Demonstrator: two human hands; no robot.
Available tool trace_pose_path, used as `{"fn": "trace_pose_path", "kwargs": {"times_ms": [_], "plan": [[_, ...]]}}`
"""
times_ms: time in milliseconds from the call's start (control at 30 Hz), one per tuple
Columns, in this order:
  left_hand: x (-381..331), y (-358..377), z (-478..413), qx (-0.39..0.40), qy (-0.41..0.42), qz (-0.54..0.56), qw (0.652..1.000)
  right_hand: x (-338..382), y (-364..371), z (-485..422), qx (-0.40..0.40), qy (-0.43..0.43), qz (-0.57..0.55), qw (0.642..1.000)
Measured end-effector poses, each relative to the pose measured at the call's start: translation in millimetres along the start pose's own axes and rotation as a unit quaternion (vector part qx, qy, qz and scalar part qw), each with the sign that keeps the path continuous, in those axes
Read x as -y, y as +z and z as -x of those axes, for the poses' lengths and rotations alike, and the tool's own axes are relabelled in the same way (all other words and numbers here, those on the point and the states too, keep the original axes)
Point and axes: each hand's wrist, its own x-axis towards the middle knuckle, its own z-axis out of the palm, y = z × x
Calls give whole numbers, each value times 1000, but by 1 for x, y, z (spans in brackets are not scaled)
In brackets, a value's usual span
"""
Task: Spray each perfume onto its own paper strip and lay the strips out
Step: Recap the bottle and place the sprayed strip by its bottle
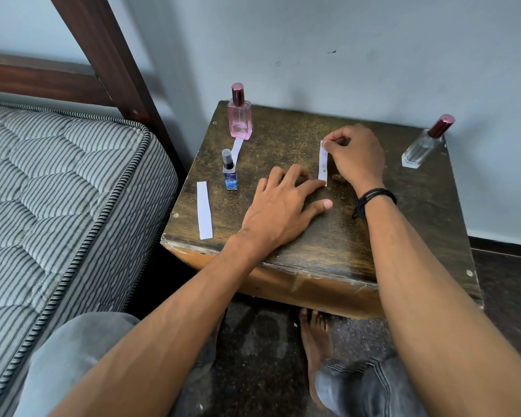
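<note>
Paper strip [323, 164], toward the back edge of the table [403, 224], looks light and floppy; right hand [355, 158] pinches its far end, left hand [283, 206] presses its near end with straight fingers.

Under your left hand [280, 206] and your right hand [355, 158] is a small dark wooden table [328, 236], its top scuffed and its near edge chipped. Well to the left of your left hand lies a striped, quilted mattress [57, 182] with corded piping, close beside the table. Up and left of your hands, a dark brown bed frame [109, 55] slants across a pale wall [343, 49], which runs on behind the table. A black cord bracelet [373, 195] circles the wrist just below your right hand. Below your hands, under the table's near edge, a bare foot [315, 335] stands on a dark speckled floor [268, 341], with grey jeans [82, 356] on either side.
</note>
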Motion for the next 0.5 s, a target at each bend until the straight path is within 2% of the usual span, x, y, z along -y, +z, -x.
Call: {"fn": "trace_pose_path", "kwargs": {"times_ms": [333, 500], "plan": [[1, 0, 0, -3, 0, 9, 1000, 0, 1, 0, 0, -4, 8, 1000], [2, 0, -1, -1, -1, 22, 1000, 2, -1, 1, -5, 13, -47, 999]]}}
